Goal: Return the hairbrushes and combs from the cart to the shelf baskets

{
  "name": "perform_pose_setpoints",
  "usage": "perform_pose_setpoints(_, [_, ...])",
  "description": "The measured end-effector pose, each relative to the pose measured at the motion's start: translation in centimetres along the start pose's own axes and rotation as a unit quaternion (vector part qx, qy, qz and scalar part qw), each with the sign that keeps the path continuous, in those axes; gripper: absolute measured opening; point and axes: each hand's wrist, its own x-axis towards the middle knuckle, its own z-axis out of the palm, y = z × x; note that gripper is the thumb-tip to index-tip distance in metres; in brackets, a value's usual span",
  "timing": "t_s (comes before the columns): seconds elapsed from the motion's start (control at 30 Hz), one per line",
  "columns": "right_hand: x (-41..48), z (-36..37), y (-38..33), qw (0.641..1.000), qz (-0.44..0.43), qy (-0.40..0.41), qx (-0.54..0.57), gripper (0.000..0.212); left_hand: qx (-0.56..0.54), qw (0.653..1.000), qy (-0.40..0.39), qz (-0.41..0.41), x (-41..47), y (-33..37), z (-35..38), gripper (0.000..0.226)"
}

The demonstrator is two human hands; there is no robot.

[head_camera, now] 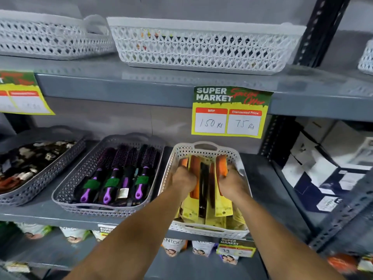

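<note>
A white lattice basket (205, 147) on the middle shelf holds several orange and black combs (203, 178) on yellow cards, standing on edge. Both my hands are inside it. My left hand (182, 179) grips the comb packs on the left of the stack, and my right hand (232, 182) grips those on the right, pressing them together. To the left, a grey basket (66, 186) holds several round hairbrushes (119, 172) with purple and black handles and green bands. The cart is not in view.
A dark tray of hair accessories (30, 164) sits at the far left. Two white baskets (201, 45) stand on the upper shelf. A yellow price tag (230, 112) hangs from the upper shelf edge. Boxes (333, 168) fill the right bay. Packets line the lower shelf.
</note>
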Motion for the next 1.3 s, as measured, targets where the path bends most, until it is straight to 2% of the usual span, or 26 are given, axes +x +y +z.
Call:
perform_pose_setpoints(0.07, [0.1,0.4,0.0,1.000,-0.011,-0.010,-0.027,0.066,0.041,0.999,0.004,-0.010,0.2,-0.4,0.2,0.024])
perform_pose_setpoints(0.13, [0.1,0.7,-0.1,0.997,-0.029,-0.010,-0.071,0.065,0.081,0.997,0.014,-0.003,0.4,-0.5,0.4,0.020])
perform_pose_setpoints(0.4, [0.0,1.3,-0.8,0.990,-0.056,-0.003,-0.132,0.021,0.196,0.980,-0.002,0.035,1.1,-0.1,0.2,0.013])
perform_pose_setpoints(0.47, [0.1,1.1,-0.9,0.988,-0.056,-0.011,-0.141,0.018,0.218,0.975,0.000,0.046,1.1,0.1,0.3,0.015])
perform_pose_setpoints(0.7, [-0.7,0.6,-1.3,0.974,-0.070,-0.013,-0.214,0.020,0.236,0.970,0.032,0.053,0.6,0.2,0.6,0.020])
perform_pose_setpoints(0.9, [-1.6,0.9,-1.3,0.954,-0.107,-0.003,-0.279,0.023,0.277,0.959,0.022,0.047,0.0,0.5,0.6,0.022])
perform_pose_setpoints(1.17, [-2.1,0.8,-1.2,0.958,-0.111,-0.002,-0.265,0.028,0.309,0.948,0.004,0.077,-0.7,0.2,0.2,0.023])
perform_pose_setpoints(1.3, [-2.2,0.4,-0.6,0.964,-0.132,0.048,-0.227,0.038,0.338,0.931,0.000,0.140,-1.0,0.2,0.1,0.023])
